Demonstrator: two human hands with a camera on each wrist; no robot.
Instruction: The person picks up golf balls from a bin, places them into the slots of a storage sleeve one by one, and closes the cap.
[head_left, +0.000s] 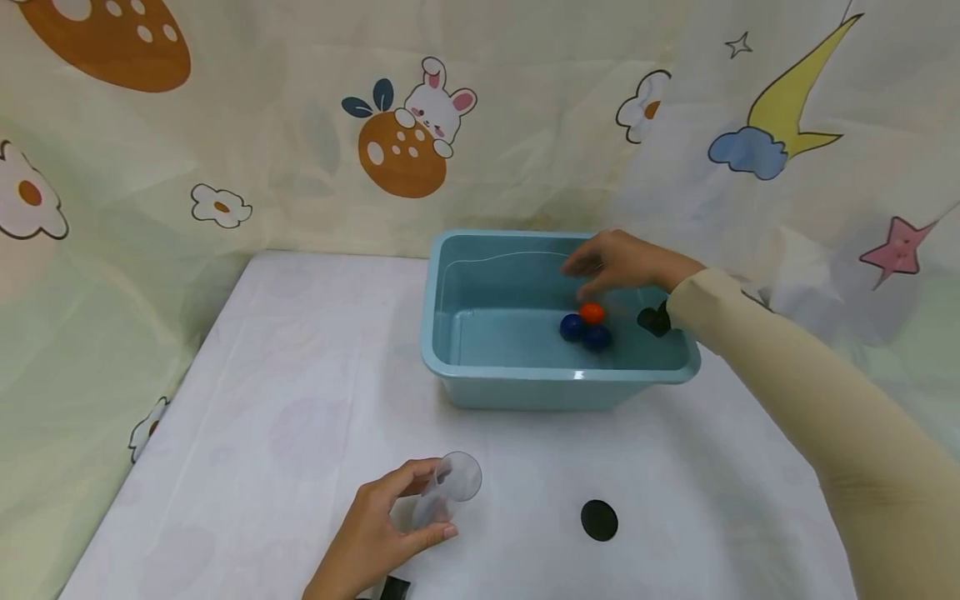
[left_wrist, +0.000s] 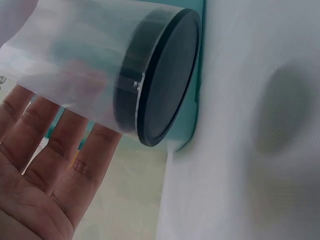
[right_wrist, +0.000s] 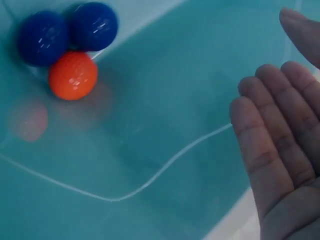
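What matters most, we judge, is how the right hand (head_left: pixel 630 260) stands to the orange ball (head_left: pixel 592 313): the ball sits in the bin (head_left: pixel 510 372), below the fingertips and a little toward us, with visible air between. We see that hand with its fingers loosely bent, its thumb held away from them and nothing in the palm. The balls are round, so no long axis governs how they could be taken; one blue ball (head_left: pixel 572 327) and another blue ball (head_left: pixel 597 337) lie close against the orange one on our side of it, which leaves its far side the freer approach. All three are in the right half of the bin, toward the front wall, while the floor to their left gives more room; the forearm crosses the right end of the rim. Our left hand (head_left: pixel 378 525) is well apart, in front of the bin, with fingers and thumb round a clear tube (left_wrist: pixel 90 60). In the left wrist view, the tube's long axis seems to run down toward the cloth (head_left: pixel 247 467), dark end (left_wrist: pixel 170 80) lowest, though we cannot tell its exact tilt. To the right of that hand, a black disc (head_left: pixel 599 521) lies on the cloth.
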